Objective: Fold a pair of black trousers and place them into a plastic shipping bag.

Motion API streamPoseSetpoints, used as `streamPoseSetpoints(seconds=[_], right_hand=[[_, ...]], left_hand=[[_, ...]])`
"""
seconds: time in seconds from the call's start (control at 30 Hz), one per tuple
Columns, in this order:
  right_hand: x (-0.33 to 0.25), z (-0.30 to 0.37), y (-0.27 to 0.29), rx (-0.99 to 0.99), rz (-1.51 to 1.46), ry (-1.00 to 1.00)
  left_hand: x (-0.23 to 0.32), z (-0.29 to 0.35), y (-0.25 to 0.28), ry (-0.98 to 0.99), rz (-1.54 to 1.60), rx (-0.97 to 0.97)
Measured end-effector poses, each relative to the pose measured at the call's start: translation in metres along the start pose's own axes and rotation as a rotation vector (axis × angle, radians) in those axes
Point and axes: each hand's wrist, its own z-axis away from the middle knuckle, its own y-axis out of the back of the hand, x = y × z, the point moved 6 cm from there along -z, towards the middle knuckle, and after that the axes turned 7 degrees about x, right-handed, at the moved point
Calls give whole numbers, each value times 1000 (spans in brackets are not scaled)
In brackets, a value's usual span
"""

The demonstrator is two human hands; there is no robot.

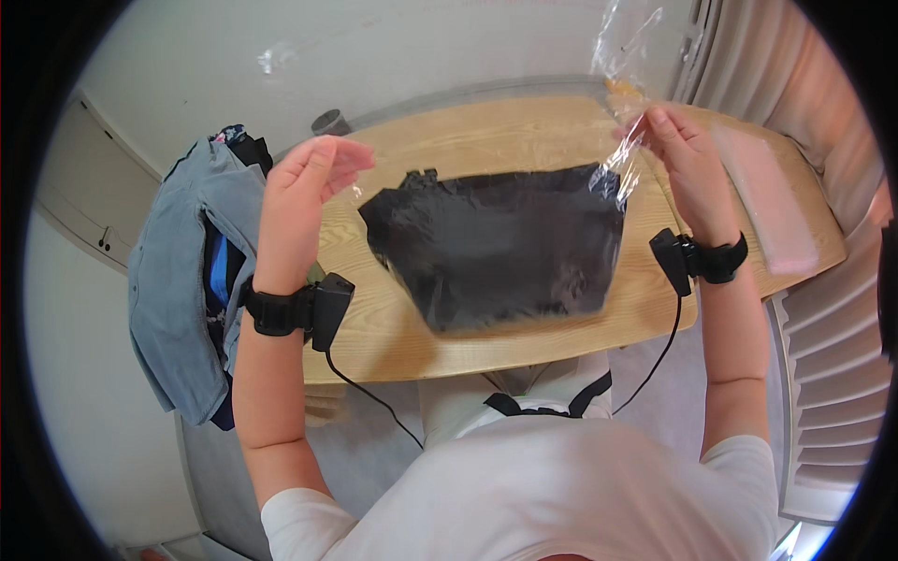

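A dark, folded cloth item, black and likely a garment (pixel 500 248), shows through a clear plastic bag (pixel 629 182) in front of me. Its upper edge is uneven, and its lower part narrows. My right hand (pixel 687 154) pinches the bag's crinkled film at the right, between thumb and fingers. At the left, my left hand (pixel 313 173) is raised with thumb and fingers brought together at the bag's left side; the film there is almost invisible. The bag's far part rises beyond my hands, with glints near the top.
The wooden table (pixel 374 351) lies under the bag. At its left hangs a heap of clothes with a blue-grey garment (pixel 182 271). A small dark cup-like object (pixel 329 122) stands at the back left. Pinkish clear plastic sheets (pixel 769 201) lie at the right, near a pleated curtain (pixel 832 374).
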Motion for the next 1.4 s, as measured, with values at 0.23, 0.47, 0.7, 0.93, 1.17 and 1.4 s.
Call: streamPoseSetpoints(seconds=[0.23, 0.47, 0.7, 0.93, 1.17, 1.4], right_hand=[[9, -7, -9, 110, -94, -153], [46, 16, 0, 63, -123, -103], [108, 135, 14, 115, 4, -399], [135, 196, 11, 240, 11, -580], [136, 194, 12, 370, 257, -585], [125, 194, 24, 702, 386, -404]], left_hand=[[-3, -11, -8, 19, 152, 6], [-41, 24, -22, 26, 256, 43], [-117, 136, -50, 414, 184, 47], [-158, 176, -61, 585, 122, 69], [-171, 176, -63, 680, 133, 185], [-172, 172, -63, 735, 150, 197]])
